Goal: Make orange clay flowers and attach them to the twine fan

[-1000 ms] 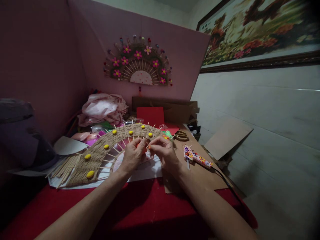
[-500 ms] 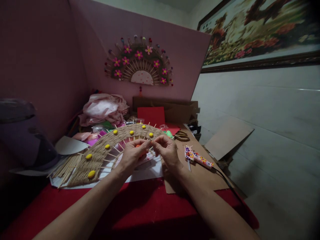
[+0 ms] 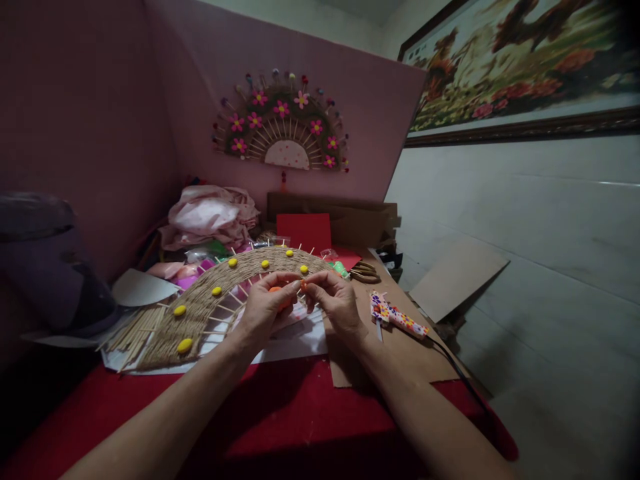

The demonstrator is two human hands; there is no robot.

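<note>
My left hand (image 3: 265,310) is closed, with an orange lump of what looks like modelling clay (image 3: 275,289) tucked under its fingers. Between both hands' thumbs and fingertips is a small orange bit of clay (image 3: 303,285). My right hand (image 3: 336,303) pinches that bit from the right side, its fingertips meeting those of the left. Just behind lies a fan-shaped piece wound with brown twine (image 3: 195,313) on thin sticks, dotted with several yellow discs (image 3: 216,291). The hands hide part of its right side and centre.
A flower-patterned glue gun (image 3: 397,317) with a black cable rests on cardboard (image 3: 420,353) at right, near scissors (image 3: 365,271). Loose sticks (image 3: 133,337) lie left. Pink cloth (image 3: 210,217) and red card (image 3: 303,230) are behind; a finished-looking fan (image 3: 287,127) hangs above.
The orange bit between the fingertips shows more plainly now, and the fingertips have shifted slightly. More of the orange lump in my left hand is visible. The view has moved a little.
</note>
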